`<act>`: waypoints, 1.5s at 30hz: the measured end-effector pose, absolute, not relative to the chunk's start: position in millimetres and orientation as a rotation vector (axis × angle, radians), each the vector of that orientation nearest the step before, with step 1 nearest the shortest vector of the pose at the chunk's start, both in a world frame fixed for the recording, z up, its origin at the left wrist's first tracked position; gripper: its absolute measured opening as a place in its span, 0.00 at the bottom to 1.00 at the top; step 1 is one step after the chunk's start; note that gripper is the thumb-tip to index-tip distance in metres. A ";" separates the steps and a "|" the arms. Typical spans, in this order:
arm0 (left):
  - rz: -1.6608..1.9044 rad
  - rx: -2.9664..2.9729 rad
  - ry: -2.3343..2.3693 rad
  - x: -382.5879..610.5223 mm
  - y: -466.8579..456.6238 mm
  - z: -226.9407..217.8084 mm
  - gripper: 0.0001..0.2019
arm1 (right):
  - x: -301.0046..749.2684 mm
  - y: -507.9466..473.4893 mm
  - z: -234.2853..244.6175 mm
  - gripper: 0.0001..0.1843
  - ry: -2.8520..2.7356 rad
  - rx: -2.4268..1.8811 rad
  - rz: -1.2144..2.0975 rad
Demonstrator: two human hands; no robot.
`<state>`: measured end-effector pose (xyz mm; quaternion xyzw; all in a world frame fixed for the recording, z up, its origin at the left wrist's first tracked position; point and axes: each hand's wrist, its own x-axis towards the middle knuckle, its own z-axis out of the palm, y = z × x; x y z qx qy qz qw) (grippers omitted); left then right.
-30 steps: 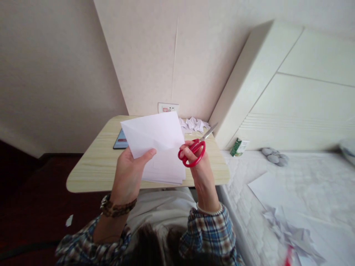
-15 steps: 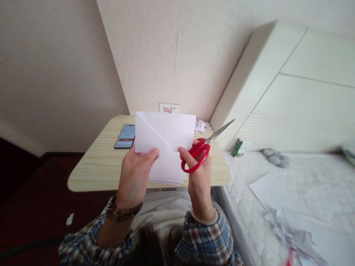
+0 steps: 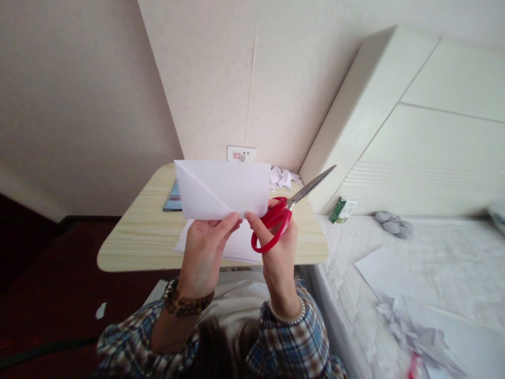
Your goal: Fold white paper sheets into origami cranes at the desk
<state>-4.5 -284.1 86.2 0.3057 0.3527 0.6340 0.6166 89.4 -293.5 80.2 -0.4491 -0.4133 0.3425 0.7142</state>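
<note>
A creased sheet of white paper (image 3: 221, 187) is held up over the table, with a diagonal fold line running down from its upper left corner. My left hand (image 3: 207, 250) pinches its lower edge near the middle. Close beside it, my right hand (image 3: 278, 252) grips the same edge between thumb and fingers. Red-handled scissors (image 3: 278, 223) hang in my right hand too, their metal blades together and pointing up to the right. Below the held sheet, more white paper (image 3: 240, 245) lies on the table.
The light wooden table (image 3: 134, 242) bears a phone (image 3: 172, 200), partly covered by the held sheet, and paper scraps (image 3: 284, 178) at its back. Right of it, a bed (image 3: 339, 268) carries a green-and-white box (image 3: 342, 210), grey rounded items (image 3: 394, 223) and crumpled paper (image 3: 422, 337).
The held sheet has shifted left and now covers more of the phone. My hands have come closer together along its lower edge, the left moving right. The scissors have moved slightly with my right hand.
</note>
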 end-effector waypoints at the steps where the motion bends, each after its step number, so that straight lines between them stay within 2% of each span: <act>1: 1.465 0.710 0.821 -4.1 -284.3 86.4 0.08 | 89.3 -294.0 80.7 0.11 -0.935 -1.005 0.750; 5: 1.507 0.735 0.868 -3.8 -284.8 86.8 0.12 | 93.4 -294.1 80.8 0.10 -1.007 -1.027 0.725; 9: 1.556 0.733 0.912 -6.5 -283.1 89.1 0.09 | 106.4 -292.0 78.7 0.06 -1.070 -0.987 0.770; 13: 1.646 0.721 0.921 -10.9 -278.3 95.9 0.06 | 120.6 -288.6 72.8 0.14 -1.130 -1.057 0.857; 18: 1.720 0.703 0.858 -15.6 -271.8 104.1 0.06 | 125.9 -285.6 65.7 0.17 -1.194 -1.212 0.844; 24: 1.765 0.720 0.752 -18.8 -270.6 109.6 0.06 | 123.4 -288.0 62.3 0.18 -1.320 -1.149 0.765; 34: 1.824 0.732 0.698 -19.7 -275.3 117.1 0.06 | 122.2 -293.3 73.7 0.27 -1.755 -1.019 0.986; 45: 1.771 0.814 0.803 -7.9 -277.6 106.6 0.09 | 109.3 -299.8 83.0 0.23 -1.766 -1.158 0.960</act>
